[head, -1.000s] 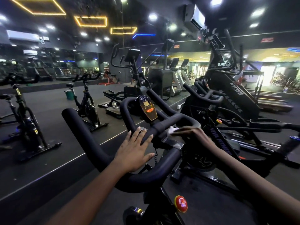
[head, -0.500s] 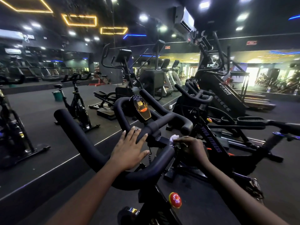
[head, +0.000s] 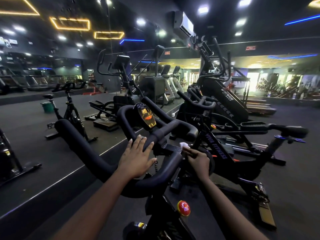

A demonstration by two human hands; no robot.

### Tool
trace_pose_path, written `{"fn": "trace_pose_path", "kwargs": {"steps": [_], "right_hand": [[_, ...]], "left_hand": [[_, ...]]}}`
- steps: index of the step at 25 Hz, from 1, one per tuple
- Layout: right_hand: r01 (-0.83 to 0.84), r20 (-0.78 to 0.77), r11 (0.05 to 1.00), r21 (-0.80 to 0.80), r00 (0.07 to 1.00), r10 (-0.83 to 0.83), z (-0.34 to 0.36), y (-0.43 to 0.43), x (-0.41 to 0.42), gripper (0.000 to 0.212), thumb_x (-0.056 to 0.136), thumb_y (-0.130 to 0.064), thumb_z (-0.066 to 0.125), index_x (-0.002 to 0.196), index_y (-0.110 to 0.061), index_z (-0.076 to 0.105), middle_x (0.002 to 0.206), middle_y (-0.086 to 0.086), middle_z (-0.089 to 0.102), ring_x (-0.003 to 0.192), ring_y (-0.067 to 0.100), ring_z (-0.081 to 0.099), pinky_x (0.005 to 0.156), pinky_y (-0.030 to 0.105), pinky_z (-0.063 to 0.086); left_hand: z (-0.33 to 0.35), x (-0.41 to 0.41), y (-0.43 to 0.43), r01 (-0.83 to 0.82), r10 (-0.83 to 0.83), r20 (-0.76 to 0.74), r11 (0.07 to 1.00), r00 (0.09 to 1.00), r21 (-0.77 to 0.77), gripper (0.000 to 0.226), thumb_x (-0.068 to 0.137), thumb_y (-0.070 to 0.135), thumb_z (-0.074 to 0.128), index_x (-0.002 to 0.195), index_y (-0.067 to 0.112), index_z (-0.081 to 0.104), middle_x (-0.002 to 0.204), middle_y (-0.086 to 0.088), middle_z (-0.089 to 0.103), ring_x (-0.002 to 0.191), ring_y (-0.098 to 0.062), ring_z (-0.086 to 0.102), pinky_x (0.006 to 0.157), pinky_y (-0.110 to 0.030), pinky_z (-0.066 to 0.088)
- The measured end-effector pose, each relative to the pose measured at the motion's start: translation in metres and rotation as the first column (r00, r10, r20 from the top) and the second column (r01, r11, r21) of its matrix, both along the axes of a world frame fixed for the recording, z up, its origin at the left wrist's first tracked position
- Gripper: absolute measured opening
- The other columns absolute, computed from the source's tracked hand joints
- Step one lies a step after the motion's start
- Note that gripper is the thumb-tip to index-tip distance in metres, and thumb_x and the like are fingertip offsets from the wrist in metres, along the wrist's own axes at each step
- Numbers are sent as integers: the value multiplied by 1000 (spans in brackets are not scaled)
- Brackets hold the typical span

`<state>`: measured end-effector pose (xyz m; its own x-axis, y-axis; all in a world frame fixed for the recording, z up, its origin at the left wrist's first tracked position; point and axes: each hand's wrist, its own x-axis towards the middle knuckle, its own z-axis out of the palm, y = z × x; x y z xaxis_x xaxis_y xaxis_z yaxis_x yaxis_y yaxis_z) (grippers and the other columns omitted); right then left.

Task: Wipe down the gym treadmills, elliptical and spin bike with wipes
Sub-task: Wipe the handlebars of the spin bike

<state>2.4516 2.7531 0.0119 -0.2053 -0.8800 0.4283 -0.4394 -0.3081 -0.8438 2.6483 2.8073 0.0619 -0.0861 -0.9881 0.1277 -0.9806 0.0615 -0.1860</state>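
Note:
A black spin bike handlebar (head: 83,146) fills the foreground, with a gold-faced console (head: 146,115) at its centre and a red knob (head: 183,208) on the frame below. My left hand (head: 136,158) rests flat with straight fingers on the handlebar's centre bar. My right hand (head: 197,157) pinches a small white wipe (head: 183,146) against the right side of the handlebar near its clamp. A second spin bike (head: 230,153) marked VIVA FITNESS stands just to the right.
An elliptical (head: 121,94) stands ahead past a mirror wall. A stair machine (head: 223,99) rises at the right, treadmills (head: 258,104) behind it. Another spin bike (head: 69,111) and a green bucket (head: 46,106) show at the left. Dark floor lies around.
My right hand drew the wipe back from the right handlebar grip toward me, to the bar near the clamp. My left hand stayed flat on the centre bar. The camera shifted slightly.

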Motion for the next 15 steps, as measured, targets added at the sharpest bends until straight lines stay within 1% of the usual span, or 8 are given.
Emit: {"fn": "trace_pose_path", "kwargs": {"steps": [2,4,6,9,10,12,13,15], "right_hand": [[15,-13,1000,2,1000,-15,-1,1,11,27,81,-1,63,103,-12,72,101,11,71,97,17,65,65,6,35],[6,-41,999,-51,999,-8,-8,14,20,29,77,7,62,101,-7,72,101,10,71,96,19,65,70,2,34],[-27,-55,998,-60,998,23,-11,26,16,29,75,10,63,100,-3,72,101,10,71,93,14,64,70,-5,32],[-68,-72,997,-33,995,66,-1,36,1,27,77,5,65,100,-7,72,99,7,72,89,4,61,68,-5,34],[-65,-75,998,-26,995,63,4,40,-3,26,78,4,64,99,-9,73,97,6,72,85,-1,61,67,-4,35],[-60,-79,998,12,995,61,11,47,-12,27,80,2,61,99,-12,73,80,5,73,58,-15,55,55,0,37],[-58,-79,997,46,995,62,13,51,-18,26,81,1,60,100,-13,73,67,3,69,46,-13,50,48,3,36],[-40,-117,994,104,992,52,18,59,-33,22,82,-6,63,99,-16,74,60,1,65,43,-7,47,44,8,34]], "left_hand": [[0,1,-2,2,-2,-11,1000,1000,-9,63,99,51,19,151,23,-2,159,-8,-10,145,-23,-17,117,-42,-9],[0,2,-4,5,-5,-28,1000,1000,-16,63,99,52,19,152,23,-1,159,-8,-9,145,-23,-17,117,-42,-8],[0,2,-5,10,-11,-52,1000,999,-9,63,99,52,20,152,23,1,159,-7,-7,145,-23,-16,117,-41,-7],[2,0,-3,23,-25,-145,1000,989,-19,63,99,52,25,152,22,7,160,-6,-2,146,-21,-12,116,-40,-7],[4,0,-1,34,-40,-203,999,978,-35,63,98,51,28,152,22,9,160,-5,1,146,-20,-9,116,-39,-6],[8,0,6,72,-99,-343,993,934,-90,62,98,48,34,151,22,14,159,-4,8,146,-20,-4,116,-38,-4],[8,-3,11,98,-139,-423,988,895,-119,61,98,45,37,150,22,17,158,-5,12,146,-20,0,117,-37,-3],[9,-16,24,170,-229,-554,973,800,-158,59,98,39,42,149,21,21,157,-6,17,146,-19,5,117,-35,1]]}}
